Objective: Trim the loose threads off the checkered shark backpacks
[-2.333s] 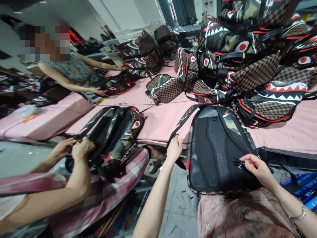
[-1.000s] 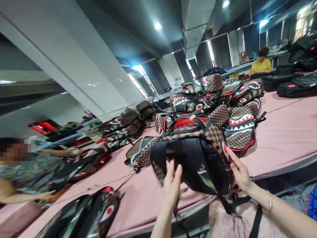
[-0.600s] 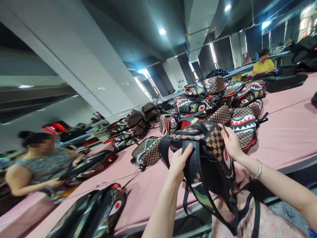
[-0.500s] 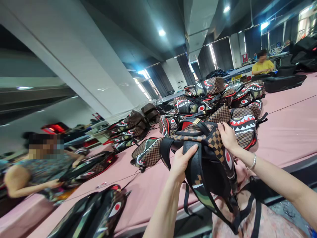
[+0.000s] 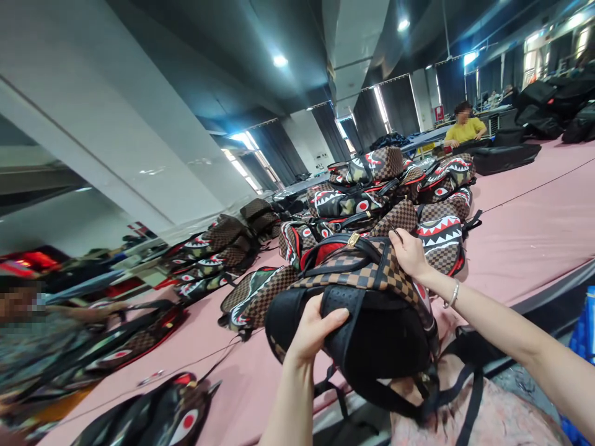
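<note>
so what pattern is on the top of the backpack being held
Brown checkerboard on the backpack top, clearest in the head view.

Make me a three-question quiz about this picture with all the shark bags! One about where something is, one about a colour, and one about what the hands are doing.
1. Where is the pile of shark backpacks?
A. On the pink table
B. On the floor
C. On a shelf

2. What colour shirt does the far person wear?
A. Yellow
B. Purple
C. White

3. What are the left hand and right hand doing?
A. Resting empty
B. Gripping one backpack
C. Holding scissors each

Answers:
1 A, the pile sits on the pink surface.
2 A, the shirt is yellow.
3 B, both hands clasp the same checkered bag.
</note>
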Demonstrator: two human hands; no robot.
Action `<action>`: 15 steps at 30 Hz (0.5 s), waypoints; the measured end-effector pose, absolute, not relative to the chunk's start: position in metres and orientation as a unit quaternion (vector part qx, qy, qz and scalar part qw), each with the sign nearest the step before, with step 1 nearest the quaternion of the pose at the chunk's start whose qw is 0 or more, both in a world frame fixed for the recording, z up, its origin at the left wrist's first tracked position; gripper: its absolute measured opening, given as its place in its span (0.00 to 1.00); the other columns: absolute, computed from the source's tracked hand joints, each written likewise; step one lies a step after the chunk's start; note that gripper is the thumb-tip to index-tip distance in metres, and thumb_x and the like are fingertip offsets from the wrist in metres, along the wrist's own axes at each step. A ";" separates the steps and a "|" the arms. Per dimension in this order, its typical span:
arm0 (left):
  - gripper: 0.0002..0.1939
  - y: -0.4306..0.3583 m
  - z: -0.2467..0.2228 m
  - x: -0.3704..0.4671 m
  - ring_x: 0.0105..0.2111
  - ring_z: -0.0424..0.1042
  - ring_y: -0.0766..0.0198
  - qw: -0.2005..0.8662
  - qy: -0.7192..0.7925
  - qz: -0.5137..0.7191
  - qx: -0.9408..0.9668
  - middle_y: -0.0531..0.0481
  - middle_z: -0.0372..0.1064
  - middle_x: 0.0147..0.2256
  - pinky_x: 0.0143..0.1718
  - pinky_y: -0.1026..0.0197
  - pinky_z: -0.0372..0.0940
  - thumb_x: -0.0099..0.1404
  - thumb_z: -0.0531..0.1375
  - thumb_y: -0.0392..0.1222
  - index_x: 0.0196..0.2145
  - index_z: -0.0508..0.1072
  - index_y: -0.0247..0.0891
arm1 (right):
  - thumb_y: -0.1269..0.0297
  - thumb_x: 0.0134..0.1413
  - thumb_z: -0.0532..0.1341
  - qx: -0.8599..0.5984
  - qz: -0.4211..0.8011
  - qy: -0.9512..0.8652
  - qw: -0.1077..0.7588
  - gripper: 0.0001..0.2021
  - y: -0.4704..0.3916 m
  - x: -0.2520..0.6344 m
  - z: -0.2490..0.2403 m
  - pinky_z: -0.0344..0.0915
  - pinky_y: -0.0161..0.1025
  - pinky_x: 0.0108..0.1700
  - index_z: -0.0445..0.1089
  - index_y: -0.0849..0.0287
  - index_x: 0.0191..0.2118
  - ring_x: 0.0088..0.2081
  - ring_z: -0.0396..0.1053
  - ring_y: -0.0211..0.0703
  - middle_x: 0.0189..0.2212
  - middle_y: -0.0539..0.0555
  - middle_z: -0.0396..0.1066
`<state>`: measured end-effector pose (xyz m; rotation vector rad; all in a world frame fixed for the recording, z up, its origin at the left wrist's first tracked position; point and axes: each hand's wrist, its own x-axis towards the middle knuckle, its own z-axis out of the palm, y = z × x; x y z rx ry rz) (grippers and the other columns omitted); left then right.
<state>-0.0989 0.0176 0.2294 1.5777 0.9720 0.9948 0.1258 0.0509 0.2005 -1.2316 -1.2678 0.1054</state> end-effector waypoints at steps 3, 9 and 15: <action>0.19 0.011 0.241 -0.105 0.26 0.69 0.59 0.353 0.445 0.386 0.727 0.48 0.71 0.26 0.27 0.59 0.66 0.43 0.65 0.54 0.28 0.73 0.36 | 0.52 0.59 0.46 -0.528 0.087 -0.533 0.655 0.18 0.040 0.127 0.197 0.56 0.35 0.30 0.59 0.56 0.24 0.26 0.62 0.40 0.21 0.50 0.63; 0.20 -0.027 0.264 -0.079 0.39 0.68 0.55 -0.187 0.327 0.465 0.801 0.45 0.69 0.39 0.43 0.53 0.63 0.52 0.64 0.46 0.44 0.70 0.47 | 0.53 0.61 0.47 -0.457 0.105 -0.522 0.712 0.17 0.024 0.122 0.199 0.61 0.40 0.45 0.68 0.57 0.38 0.41 0.66 0.43 0.37 0.55 0.68; 0.11 -0.017 0.288 -0.048 0.33 0.69 0.63 -0.198 0.163 0.251 0.933 0.49 0.70 0.35 0.33 0.62 0.66 0.63 0.54 0.44 0.41 0.73 0.47 | 0.56 0.61 0.47 -0.419 0.041 -0.509 0.751 0.16 0.000 0.120 0.207 0.63 0.38 0.44 0.68 0.58 0.37 0.40 0.66 0.41 0.36 0.55 0.67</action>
